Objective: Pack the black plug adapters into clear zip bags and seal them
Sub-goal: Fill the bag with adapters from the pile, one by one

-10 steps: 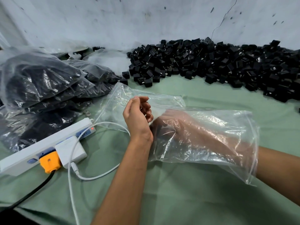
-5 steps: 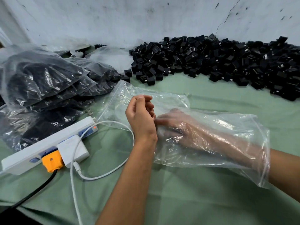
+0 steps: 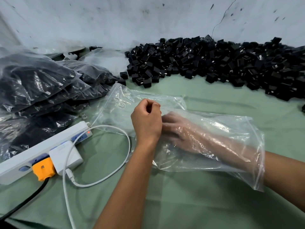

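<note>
The clear zip bag (image 3: 214, 138) lies on the green cloth (image 3: 198, 204) at centre right of the frame, mouth toward the right edge; the right hand (image 3: 178, 129) is inside it up to the forearm, palm down, fingers extended toward the left and slightly spread, holding nothing that can be made out through the film. The left hand (image 3: 146, 119) sits at frame centre, just left of the bag's closed end; its fingers are curled with the thumb against the forefinger, pinching the plastic at that end, directly beside the right fingertips (image 3: 165, 118) inside the bag. A second empty zip bag (image 3: 132, 103) lies flat beneath and to the upper left of the first.

The loose black plug adapters (image 3: 214, 63) form a long heap along the wall (image 3: 132, 19) across the upper right, well apart from both hands; no adapter is visible in the bag being handled. Filled bags (image 3: 41, 83) are stacked at the left. A white power strip (image 3: 44, 146) lies at lower left, carrying an orange plug (image 3: 43, 169) and a white charger (image 3: 66, 157); the charger's white cable (image 3: 102, 177) loops across the cloth near the left forearm.
</note>
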A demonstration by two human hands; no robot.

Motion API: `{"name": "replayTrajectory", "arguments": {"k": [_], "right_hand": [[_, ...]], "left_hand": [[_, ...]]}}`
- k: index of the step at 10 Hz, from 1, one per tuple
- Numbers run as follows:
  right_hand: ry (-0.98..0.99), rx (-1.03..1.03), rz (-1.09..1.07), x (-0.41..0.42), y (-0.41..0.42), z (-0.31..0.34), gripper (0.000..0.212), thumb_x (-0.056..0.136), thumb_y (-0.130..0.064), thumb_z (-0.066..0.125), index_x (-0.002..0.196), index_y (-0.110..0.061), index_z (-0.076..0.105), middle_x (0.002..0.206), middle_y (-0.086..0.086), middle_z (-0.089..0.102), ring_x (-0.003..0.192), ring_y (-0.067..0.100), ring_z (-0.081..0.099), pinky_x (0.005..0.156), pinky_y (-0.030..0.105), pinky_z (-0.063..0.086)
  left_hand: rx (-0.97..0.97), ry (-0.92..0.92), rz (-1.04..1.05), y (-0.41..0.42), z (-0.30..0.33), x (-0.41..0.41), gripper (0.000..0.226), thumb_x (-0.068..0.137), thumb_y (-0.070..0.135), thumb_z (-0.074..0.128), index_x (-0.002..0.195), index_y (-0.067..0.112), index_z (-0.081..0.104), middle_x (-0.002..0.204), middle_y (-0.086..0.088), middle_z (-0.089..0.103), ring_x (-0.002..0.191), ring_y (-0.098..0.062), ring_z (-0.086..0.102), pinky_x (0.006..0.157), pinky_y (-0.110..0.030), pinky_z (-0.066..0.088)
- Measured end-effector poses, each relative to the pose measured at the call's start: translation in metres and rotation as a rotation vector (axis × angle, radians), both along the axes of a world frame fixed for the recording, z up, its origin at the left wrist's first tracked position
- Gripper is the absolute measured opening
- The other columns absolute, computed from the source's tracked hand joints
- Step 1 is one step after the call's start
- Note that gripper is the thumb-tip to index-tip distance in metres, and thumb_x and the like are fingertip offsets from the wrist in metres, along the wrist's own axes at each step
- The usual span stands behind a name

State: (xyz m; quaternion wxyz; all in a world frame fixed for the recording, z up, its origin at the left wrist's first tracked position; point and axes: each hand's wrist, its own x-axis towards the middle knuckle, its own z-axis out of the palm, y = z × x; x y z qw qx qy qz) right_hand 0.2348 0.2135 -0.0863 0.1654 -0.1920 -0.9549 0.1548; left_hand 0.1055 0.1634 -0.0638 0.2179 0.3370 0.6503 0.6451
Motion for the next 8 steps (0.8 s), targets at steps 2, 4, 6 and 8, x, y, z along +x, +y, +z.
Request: {"name": "replayTrajectory", "arguments": {"k": [2, 4, 6, 8], "right_hand": [[-0.076, -0.084, 0.045, 0.033, 0.004, 0.011, 0.052, 0.099, -0.017, 0.067, 0.149, -0.017, 0.052, 0.157, 0.001, 0.046, 0.143, 0.012, 0.041, 0.118, 0.03, 0.036], [-0.263, -0.121, -0.082, 0.097, 0.017, 0.021, 0.054, 0.105, -0.031, 0.055, 0.155, -0.028, 0.036, 0.166, -0.01, 0.029, 0.154, 0.008, 0.023, 0.127, 0.035, 0.019], [-0.264, 0.004, -0.085, 0.151, 0.002, 0.037, 0.052, 0.103, -0.057, 0.042, 0.154, -0.052, 0.03, 0.153, -0.044, 0.017, 0.137, -0.03, 0.009, 0.123, 0.028, 0.031], [-0.067, 0.132, -0.256, 0.206, 0.015, 0.034, 0.04, 0.076, 0.007, 0.06, 0.102, -0.017, 0.08, 0.113, -0.005, 0.076, 0.098, 0.009, 0.071, 0.088, 0.035, 0.059]], "left_hand": [[-0.082, 0.103, 0.01, 0.001, 0.002, 0.005, 0.02, 0.093, 0.014, 0.058, 0.075, 0.017, 0.066, 0.07, 0.002, 0.068, 0.072, -0.019, 0.067, 0.064, -0.033, 0.051], [-0.123, 0.146, 0.053, 0.001, 0.0, 0.002, 0.02, 0.092, 0.015, 0.057, 0.075, 0.019, 0.065, 0.071, 0.003, 0.069, 0.068, -0.013, 0.062, 0.058, -0.021, 0.043], [-0.163, 0.258, 0.077, 0.002, 0.0, 0.005, 0.018, 0.092, 0.014, 0.057, 0.076, 0.019, 0.064, 0.071, 0.008, 0.066, 0.065, -0.005, 0.058, 0.056, -0.017, 0.04], [-0.2, 0.344, 0.109, 0.003, 0.001, 0.015, 0.015, 0.094, 0.014, 0.057, 0.082, 0.016, 0.066, 0.073, 0.01, 0.063, 0.068, -0.002, 0.056, 0.059, -0.019, 0.039]]}}
